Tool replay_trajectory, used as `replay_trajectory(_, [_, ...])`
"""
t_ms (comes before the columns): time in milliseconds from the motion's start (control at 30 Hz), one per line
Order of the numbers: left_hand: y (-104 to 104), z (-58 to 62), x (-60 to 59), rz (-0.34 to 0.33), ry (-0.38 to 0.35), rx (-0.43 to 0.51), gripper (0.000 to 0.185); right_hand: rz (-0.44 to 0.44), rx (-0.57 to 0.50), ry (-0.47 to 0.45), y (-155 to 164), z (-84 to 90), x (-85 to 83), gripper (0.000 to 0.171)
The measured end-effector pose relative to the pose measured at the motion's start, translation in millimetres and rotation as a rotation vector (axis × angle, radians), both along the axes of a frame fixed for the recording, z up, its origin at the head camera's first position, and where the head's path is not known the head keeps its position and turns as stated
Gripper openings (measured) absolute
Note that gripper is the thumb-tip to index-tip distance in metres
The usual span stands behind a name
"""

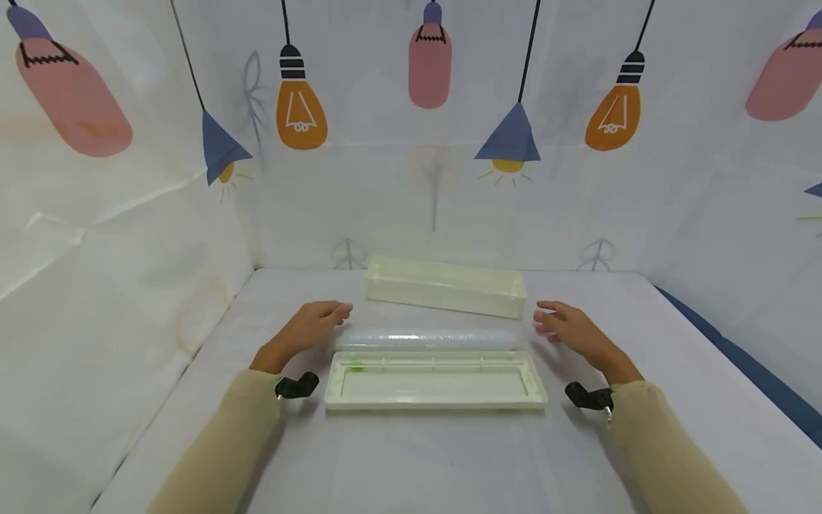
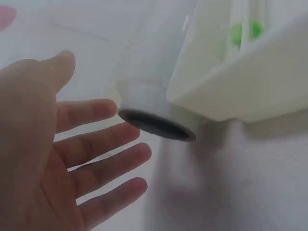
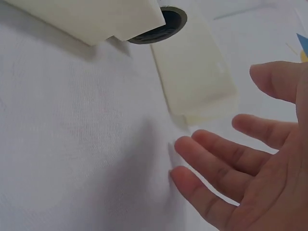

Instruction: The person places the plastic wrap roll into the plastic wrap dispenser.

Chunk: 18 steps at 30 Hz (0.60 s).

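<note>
Toward the left edge of the desk point(image 1: 193, 428), the left hand point(image 1: 312, 325) is held with fingers point(image 2: 103, 144) spread and empty, just beside the left end of the roll of cling film point(image 1: 425, 339) but not yet touching it. The roll is laid on the desk between the shallow cream lid point(image 1: 435, 380) and the deeper cream box point(image 1: 446, 285), so nothing is gripped or lifted so far. Toward the right edge, the right hand point(image 1: 574, 330) is likewise held spread and empty just off the roll's right end.

Both arms extended forward; left hand point(image 1: 312, 325) and right hand point(image 1: 574, 330) open, fingers relaxed, palms facing inward.
</note>
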<state>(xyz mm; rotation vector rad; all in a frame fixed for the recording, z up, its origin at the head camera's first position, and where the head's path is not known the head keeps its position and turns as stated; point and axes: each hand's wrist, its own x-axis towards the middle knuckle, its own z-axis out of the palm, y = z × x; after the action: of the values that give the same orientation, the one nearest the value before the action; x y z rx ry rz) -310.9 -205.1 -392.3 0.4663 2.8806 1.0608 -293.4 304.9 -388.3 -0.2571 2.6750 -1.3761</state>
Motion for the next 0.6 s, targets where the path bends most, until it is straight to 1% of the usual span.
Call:
replay_trajectory(133, [2, 1.7, -16.2, 0.014, -0.018, 0.004, 0.055, -0.050, -0.100, -0.059, -3, 4.7, -6.1, 0.063])
replay_trajectory(200, [2, 1.5, -23.6, 0.009, -0.049, 0.030, 0.053, -0.087, -0.137, -0.087, -5, 6.1, -8.8, 0.063])
replay_trajectory(267, [3, 1.8, -30.2, 0.005, -0.110, 0.101, 0.053, -0.133, -0.156, -0.109, -6, 6.4, -11.9, 0.064])
replay_trajectory(333, [4, 2.9, -36.5, 0.007, -0.183, 0.194, 0.055, -0.167, -0.177, -0.123, -6, 5.9, -14.5, 0.064])
replay_trajectory(433, [2, 3.7, -45.5, 0.038, -0.294, 0.318, 0.057, -0.194, -0.212, -0.143, -6, 3.0, -18.9, 0.062])
replay_trajectory(500, [0, 3.3, -49.2, 0.062, -0.337, 0.356, 0.058, -0.194, -0.249, -0.157, -7, 1.6, -21.0, 0.062])
replay_trajectory(533, [0, 2.9, -51.0, 0.080, -0.354, 0.360, 0.058, -0.193, -0.264, -0.167, -7, 1.2, -22.2, 0.062])
replay_trajectory(600, [0, 0.8, -56.3, 0.098, -0.368, 0.368, 0.059, -0.192, -0.296, -0.181, -9, 0.3, -25.1, 0.063])
